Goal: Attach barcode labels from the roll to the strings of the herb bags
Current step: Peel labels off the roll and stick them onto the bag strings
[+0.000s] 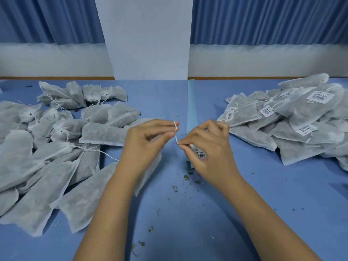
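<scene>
Both hands pinch one thin white string.

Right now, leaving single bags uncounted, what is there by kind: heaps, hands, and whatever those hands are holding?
1 unlabelled bag heap, on the left
1 labelled bag heap, on the right
2 hands: left hand, right hand
1 string, pinched by both hands
1 barcode label, at the right hand
Total: 6

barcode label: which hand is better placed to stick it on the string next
Right, probably. The right hand pinches the lower end of the string, with the barcode label right at its fingers. The left hand pinches the upper end and is best left holding it taut.
</scene>
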### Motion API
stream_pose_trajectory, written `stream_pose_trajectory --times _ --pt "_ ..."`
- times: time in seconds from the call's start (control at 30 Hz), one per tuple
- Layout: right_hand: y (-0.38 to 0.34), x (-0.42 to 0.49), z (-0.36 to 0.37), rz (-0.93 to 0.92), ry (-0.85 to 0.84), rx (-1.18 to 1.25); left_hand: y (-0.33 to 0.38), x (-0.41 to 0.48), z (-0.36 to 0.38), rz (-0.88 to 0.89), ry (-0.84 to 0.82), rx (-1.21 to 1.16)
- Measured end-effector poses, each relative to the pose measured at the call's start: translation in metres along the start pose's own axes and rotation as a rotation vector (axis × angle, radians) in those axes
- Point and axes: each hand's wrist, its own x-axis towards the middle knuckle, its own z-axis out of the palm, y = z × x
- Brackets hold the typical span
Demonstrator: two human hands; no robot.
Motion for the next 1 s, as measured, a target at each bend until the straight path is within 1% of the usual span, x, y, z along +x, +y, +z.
stream_pose_trajectory --times 0.07,0.13,0.2,0.27,0.33,0.4,0.47,0.57,0.67,0.73,0.83,0.93,1.0 --pt "0.003 0.000 -0.005 -0.026 -0.017 0.005 -0.005 -0.001 0.000 0.051 -0.110 0.133" --pt "0.006 0.001 -0.010 -0.029 -0.012 0.008 -0.007 -0.002 0.002 0.052 -0.198 0.161" --pt "0.008 0.003 -0.013 -0.007 0.019 -0.018 -0.006 -0.003 0.006 0.032 -0.250 0.135" --pt "0.009 0.004 -0.014 0.070 0.063 -0.022 -0.002 -0.005 0.010 0.004 -0.280 0.059" --pt "0.010 0.004 -0.015 0.209 0.105 0.044 0.001 -0.007 0.013 -0.024 -0.291 -0.012" --pt "0.012 0.003 -0.014 0.331 0.100 0.116 0.005 -0.007 0.016 -0.037 -0.252 -0.036" --pt "0.012 0.002 -0.012 0.385 0.056 0.138 0.007 -0.004 0.017 -0.003 -0.136 -0.036" --pt "0.009 0.001 -0.009 0.396 -0.001 0.174 0.008 -0.004 0.016 0.003 0.041 -0.064" --pt "0.004 0.001 -0.006 0.365 -0.056 0.214 0.007 -0.004 0.015 -0.013 0.144 -0.081" --pt "0.003 0.000 -0.006 0.343 -0.095 0.242 0.008 -0.004 0.016 -0.013 0.157 -0.075" --pt "0.002 0.000 -0.006 0.307 -0.134 0.242 0.010 -0.004 0.018 -0.037 0.112 -0.123" --pt "0.000 0.000 -0.006 0.297 -0.072 0.208 0.011 -0.004 0.019 -0.055 0.083 -0.147" --pt "-0.002 0.000 -0.007 0.333 -0.018 0.246 0.011 -0.004 0.020 -0.071 0.060 -0.137"
